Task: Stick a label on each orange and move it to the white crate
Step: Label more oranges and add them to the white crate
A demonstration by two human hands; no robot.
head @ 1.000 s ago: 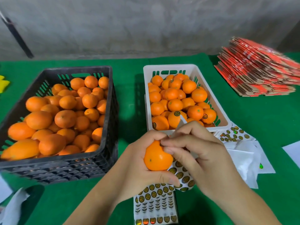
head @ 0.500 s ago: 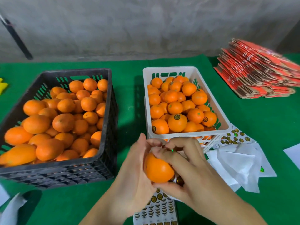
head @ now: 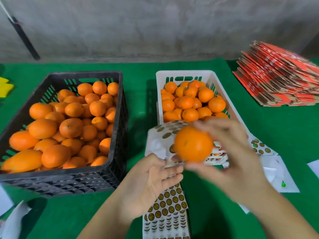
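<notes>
My right hand (head: pixel 233 161), blurred by motion, grips one orange (head: pixel 194 144) in its fingertips, in the air just in front of the white crate (head: pixel 184 73). No label shows on the side of the orange facing me. That crate holds several oranges, some with round stickers. My left hand (head: pixel 148 183) is below and left of the orange, palm up with relaxed fingers, apart from the fruit. A sticker sheet (head: pixel 167 204) runs under this hand and curls up behind the orange. The black crate (head: pixel 86 74) on the left is full of unlabelled oranges.
A stack of red flat cardboard (head: pixel 279 75) lies at the back right. Used white backing sheets (head: pixel 276 169) lie right of the white crate. Another white scrap (head: pixel 12 219) is at the bottom left and something yellow (head: pixel 5 87) at the far left edge. Green cloth covers the table.
The orange went from both hands into my right hand alone and rose toward the white crate. My left hand let go and opened. The sticker sheet curled upward.
</notes>
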